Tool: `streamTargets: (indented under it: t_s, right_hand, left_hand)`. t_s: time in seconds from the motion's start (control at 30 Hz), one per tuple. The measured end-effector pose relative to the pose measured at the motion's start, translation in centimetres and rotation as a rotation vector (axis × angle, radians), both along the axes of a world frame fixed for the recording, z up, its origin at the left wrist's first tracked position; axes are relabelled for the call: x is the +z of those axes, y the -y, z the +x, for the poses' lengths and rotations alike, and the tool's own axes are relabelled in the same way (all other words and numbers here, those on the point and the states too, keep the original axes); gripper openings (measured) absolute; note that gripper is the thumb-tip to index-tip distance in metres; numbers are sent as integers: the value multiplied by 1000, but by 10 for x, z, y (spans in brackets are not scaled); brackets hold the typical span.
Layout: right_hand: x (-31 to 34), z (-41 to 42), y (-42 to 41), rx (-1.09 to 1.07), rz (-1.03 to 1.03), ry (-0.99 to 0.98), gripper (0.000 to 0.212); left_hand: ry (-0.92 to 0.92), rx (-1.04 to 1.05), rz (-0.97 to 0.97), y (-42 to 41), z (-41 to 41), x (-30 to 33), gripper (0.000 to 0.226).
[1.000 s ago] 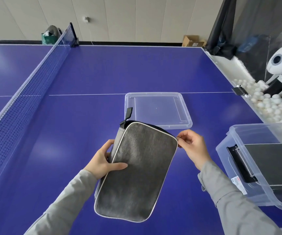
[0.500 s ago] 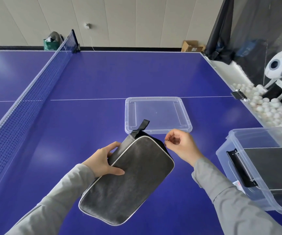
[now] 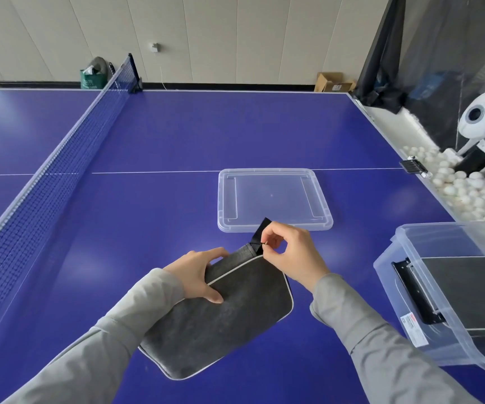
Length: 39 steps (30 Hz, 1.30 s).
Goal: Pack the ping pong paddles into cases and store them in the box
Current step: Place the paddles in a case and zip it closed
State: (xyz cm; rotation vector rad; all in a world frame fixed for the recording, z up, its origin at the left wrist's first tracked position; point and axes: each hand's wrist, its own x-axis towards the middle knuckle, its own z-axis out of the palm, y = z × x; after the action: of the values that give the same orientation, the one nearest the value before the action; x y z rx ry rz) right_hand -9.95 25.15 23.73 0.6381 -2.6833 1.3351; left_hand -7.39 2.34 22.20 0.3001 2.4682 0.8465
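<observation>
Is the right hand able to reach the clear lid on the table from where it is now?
Probably yes: the right hand is just beside the clear lid, with nothing between them. But its fingers now pinch the zipper pull of the grey case.

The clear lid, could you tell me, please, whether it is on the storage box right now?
No, the clear lid lies flat on the blue table, apart from the open storage box at the right.

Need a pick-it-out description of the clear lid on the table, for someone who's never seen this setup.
On the blue ping pong table, look just past the person's hands, near the white centre line. The clear lid lies flat there, alone and with nothing on it. Unlike the deep clear box at the right edge, which already holds a grey case, it is shallow and see-through to the blue.
</observation>
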Motion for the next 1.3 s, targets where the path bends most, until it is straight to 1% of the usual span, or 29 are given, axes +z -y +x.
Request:
streamTargets:
  t_s: [0.17,0.3,0.4,0.47,0.53,0.63,0.77,0.87,0.97,1.03,1.17,1.3]
  right_hand:
    - [1,0,7,15,50,-88,13]
    - [-1,-4,9,12,38,-95,13]
    - [-7,-6,10,-18,6,-45,10]
    - [-14,-4,7,-94,-41,-7,18]
    - [-22,2,2,-177,-101,61,29]
    - [-34,18,-3,-287,-212,185,43]
    - [-52,46,4,-390,-485,446,55]
    - [-58,62,18,-417,-696,636,65]
    - [-58,67,35,-380,-921,755,80]
    - [-54,65,44,-354,-1045,784,81]
    - [-48,61,51,-388,-1094,755,59]
    - [-46,61,42,-432,-1086,737,56]
  left_hand:
    - [-8,41,47,0,3,-5,63]
    - [-10,87,93,3,3,-9,62]
    - [-11,195,146,9,5,-16,63]
    - [-17,300,204,15,7,-22,63]
    - [-12,461,335,22,11,-29,63]
    - [-21,764,631,29,18,-37,62]
    - [-55,1117,995,24,26,-47,56]
    - [-33,1289,1205,14,31,-54,51]
    - [9,1340,1366,2,34,-54,39]
    - [47,1360,1426,-6,36,-53,40]
    - [114,1352,1472,-18,41,-52,51]
    - [123,1276,1475,-18,42,-53,61]
